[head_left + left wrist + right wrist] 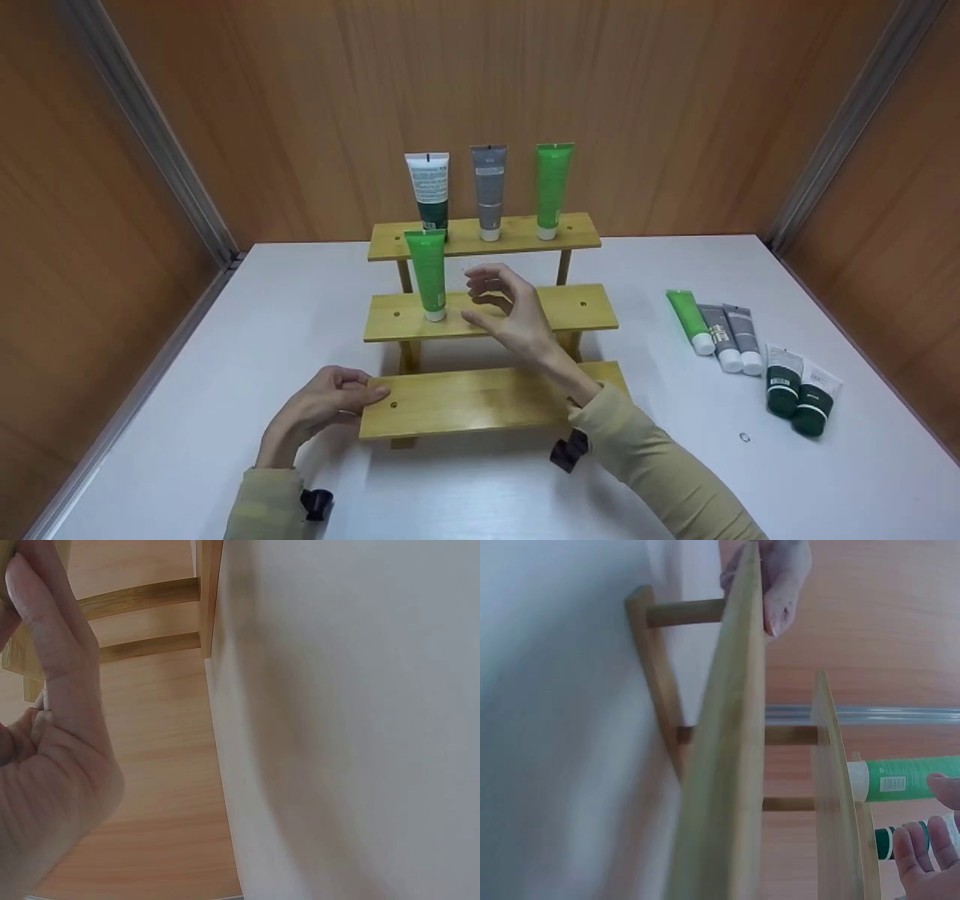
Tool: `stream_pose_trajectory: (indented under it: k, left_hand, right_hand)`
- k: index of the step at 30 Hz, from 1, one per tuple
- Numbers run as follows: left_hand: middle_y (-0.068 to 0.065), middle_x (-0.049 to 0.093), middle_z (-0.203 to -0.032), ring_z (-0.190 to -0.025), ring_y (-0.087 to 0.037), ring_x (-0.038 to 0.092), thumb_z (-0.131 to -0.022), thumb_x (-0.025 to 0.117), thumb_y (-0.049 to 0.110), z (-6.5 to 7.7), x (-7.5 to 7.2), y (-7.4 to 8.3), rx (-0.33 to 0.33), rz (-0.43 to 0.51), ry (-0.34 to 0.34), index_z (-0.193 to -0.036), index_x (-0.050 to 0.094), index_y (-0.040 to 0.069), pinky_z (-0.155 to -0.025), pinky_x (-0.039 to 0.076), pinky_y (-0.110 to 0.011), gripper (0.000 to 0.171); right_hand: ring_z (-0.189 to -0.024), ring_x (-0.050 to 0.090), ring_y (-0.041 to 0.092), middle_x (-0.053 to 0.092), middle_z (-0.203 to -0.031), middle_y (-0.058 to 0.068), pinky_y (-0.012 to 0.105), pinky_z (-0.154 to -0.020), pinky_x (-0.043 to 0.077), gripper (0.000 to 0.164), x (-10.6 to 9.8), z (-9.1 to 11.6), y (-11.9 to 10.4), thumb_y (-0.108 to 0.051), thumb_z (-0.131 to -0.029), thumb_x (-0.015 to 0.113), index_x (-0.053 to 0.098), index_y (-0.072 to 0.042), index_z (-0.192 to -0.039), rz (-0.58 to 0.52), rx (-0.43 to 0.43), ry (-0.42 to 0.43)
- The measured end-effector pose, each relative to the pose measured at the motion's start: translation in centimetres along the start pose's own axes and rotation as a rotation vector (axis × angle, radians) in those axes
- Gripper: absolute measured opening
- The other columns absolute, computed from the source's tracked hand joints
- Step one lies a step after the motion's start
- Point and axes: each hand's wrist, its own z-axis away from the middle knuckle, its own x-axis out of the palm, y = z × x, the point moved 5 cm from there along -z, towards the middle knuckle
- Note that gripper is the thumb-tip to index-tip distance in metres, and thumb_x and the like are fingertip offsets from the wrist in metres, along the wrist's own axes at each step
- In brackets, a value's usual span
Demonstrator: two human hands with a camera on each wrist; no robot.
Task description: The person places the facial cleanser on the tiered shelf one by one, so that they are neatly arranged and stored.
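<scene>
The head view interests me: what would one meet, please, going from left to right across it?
Left hand, top-shelf white-and-dark-green tube, top-shelf grey tube, top-shelf green tube, lying green tube, two lying grey tubes, two lying white-and-dark-green tubes.

The stand (465, 403) looks smooth, glossy wood, the tubes (429, 271) plastic.

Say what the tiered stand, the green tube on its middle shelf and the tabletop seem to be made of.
Tiered stand: likely wood or bamboo, lightly glossy; yellowish, with streaky grain and a soft sheen.
Green tube: probably soft plastic, satin; its end is pressed flat opposite a white cap.
Tabletop: smooth, white, faintly reflective; perhaps laminate or painted board, but the look alone leaves that open.
</scene>
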Motion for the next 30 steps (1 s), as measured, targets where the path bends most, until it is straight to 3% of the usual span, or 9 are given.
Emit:
stream_pose_trajectory:
  k: [3,6,18,25,30]
  left_hand:
    - [0.003,0.076,-0.086,-0.079,-0.01,0.072,-0.091,0.074,0.028,0.1,0.0,0.0,0.005,0.007,-0.004,-0.104,0.064,0.001,-0.074,0.06,-0.028,0.032]
    - [0.003,0.076,-0.086,-0.079,-0.009,0.072,-0.091,0.075,0.027,0.1,-0.1,0.1,0.009,0.012,-0.007,-0.102,0.064,0.002,-0.073,0.06,-0.027,0.029]
    - [0.003,0.076,-0.087,-0.078,-0.009,0.071,-0.092,0.074,0.029,0.0,0.0,0.1,0.008,-0.007,-0.008,-0.103,0.066,0.002,-0.073,0.06,-0.028,0.031]
    - [0.003,0.077,-0.086,-0.078,-0.009,0.071,-0.091,0.075,0.029,0.1,0.0,0.2,0.005,-0.007,-0.007,-0.103,0.066,0.002,-0.072,0.059,-0.027,0.03]
    - [0.003,0.077,-0.086,-0.079,-0.01,0.072,-0.091,0.075,0.028,0.1,0.1,0.2,0.008,0.006,-0.006,-0.102,0.066,0.002,-0.073,0.06,-0.027,0.03]
  right_hand:
    - [-0.111,0.061,0.037,0.059,-0.118,0.03,0.037,-0.099,0.055,0.045,-1.1,1.0,0.0,0.011,-0.082,0.074,0.057,0.007,-0.124,0.003,0.0,0.0]
    - [-0.11,0.061,0.033,0.058,-0.119,0.033,0.036,-0.099,0.055,0.044,-2.3,1.9,0.0,0.01,-0.083,0.074,0.058,0.006,-0.124,0.012,0.007,0.014]
    - [-0.108,0.064,0.021,0.063,-0.119,0.024,0.035,-0.094,0.057,0.04,-6.7,5.2,0.3,0.006,-0.085,0.075,0.06,0.004,-0.122,0.129,0.033,0.051]
    - [-0.102,0.064,0.014,0.064,-0.114,0.023,0.022,-0.093,0.055,0.037,-9.5,6.6,0.3,0.013,-0.081,0.075,0.063,0.006,-0.115,0.22,-0.048,0.084]
    - [-0.101,0.065,0.013,0.064,-0.111,0.021,0.02,-0.093,0.054,0.036,-11.1,7.3,0.2,0.015,-0.081,0.073,0.063,0.006,-0.115,0.235,-0.099,0.085]
